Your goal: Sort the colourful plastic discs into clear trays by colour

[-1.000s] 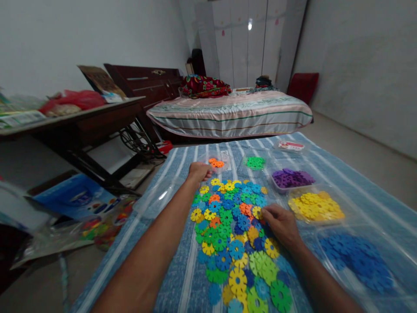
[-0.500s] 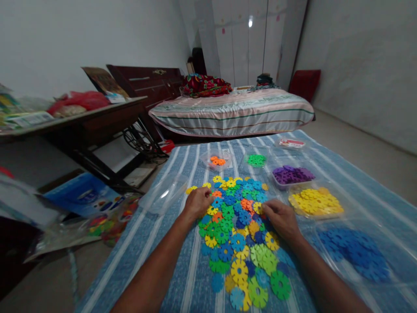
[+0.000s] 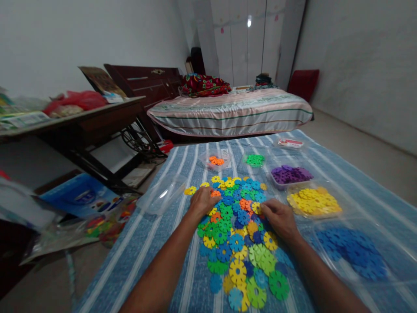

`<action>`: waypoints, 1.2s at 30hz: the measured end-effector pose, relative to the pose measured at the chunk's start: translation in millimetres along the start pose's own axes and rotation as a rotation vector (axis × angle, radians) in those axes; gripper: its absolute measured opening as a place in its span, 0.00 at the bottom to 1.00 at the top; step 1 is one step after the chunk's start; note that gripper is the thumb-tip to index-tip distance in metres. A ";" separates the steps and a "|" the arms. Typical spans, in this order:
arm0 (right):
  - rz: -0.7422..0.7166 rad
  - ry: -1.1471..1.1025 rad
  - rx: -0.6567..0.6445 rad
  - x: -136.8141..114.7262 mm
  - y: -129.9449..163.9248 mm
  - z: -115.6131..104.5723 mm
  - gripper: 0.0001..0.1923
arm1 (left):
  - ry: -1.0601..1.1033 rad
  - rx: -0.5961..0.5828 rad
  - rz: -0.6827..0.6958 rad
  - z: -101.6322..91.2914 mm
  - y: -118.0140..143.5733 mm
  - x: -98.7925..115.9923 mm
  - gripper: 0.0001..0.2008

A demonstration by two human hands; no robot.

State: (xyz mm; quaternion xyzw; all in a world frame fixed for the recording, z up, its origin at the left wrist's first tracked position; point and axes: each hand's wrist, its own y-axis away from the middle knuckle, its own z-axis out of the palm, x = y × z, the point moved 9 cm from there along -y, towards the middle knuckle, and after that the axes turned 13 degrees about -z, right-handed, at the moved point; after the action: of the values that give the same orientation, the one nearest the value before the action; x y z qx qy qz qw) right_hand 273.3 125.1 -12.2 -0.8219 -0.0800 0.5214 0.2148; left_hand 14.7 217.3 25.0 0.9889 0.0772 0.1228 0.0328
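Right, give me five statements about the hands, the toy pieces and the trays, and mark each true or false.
1. Both hands rest on the mixed pile of snowflake pieces. True: left hand, right hand.
2. The purple pieces lie loose on the blue striped cloth. False: they sit in a clear tray.
3. The yellow pieces tray stands between the purple and the blue pieces tray. True.
4. The orange pieces fill their tray to the brim. False: only a few lie there.
5. The left hand holds a green piece high in the air. False: it lies on the pile.

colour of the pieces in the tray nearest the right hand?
Yellow: the tray of yellow pieces sits just beyond the right hand. Head view, the only one.
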 end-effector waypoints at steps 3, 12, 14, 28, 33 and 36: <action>0.007 -0.002 -0.006 0.5 -0.2 0.7 0.16 | 0.037 -0.022 -0.034 2.9 -4.4 -2.4 0.18; 0.012 0.013 0.002 1.6 0.5 0.0 0.15 | 0.347 -0.014 -0.047 10.3 -10.3 -16.2 0.01; 0.008 0.014 0.001 1.1 0.6 0.1 0.15 | 0.361 -0.028 -0.037 11.3 -11.2 -16.1 0.02; -0.004 0.015 -0.002 -1.6 0.0 -0.5 0.16 | 0.282 -0.068 0.048 10.4 -0.8 1.6 0.08; -0.005 0.010 0.004 -4.0 -0.7 -1.9 0.16 | 0.331 -0.067 0.074 9.4 0.7 3.9 0.05; -0.011 0.009 0.011 -4.7 -0.9 -2.7 0.15 | 0.331 -0.063 0.094 7.2 3.4 5.9 0.05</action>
State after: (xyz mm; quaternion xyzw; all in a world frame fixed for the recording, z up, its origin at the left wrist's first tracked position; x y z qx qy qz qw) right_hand 273.6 123.6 -7.0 -0.8227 -0.0809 0.5169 0.2224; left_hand 22.6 214.5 19.8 0.9562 0.0311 0.2877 0.0449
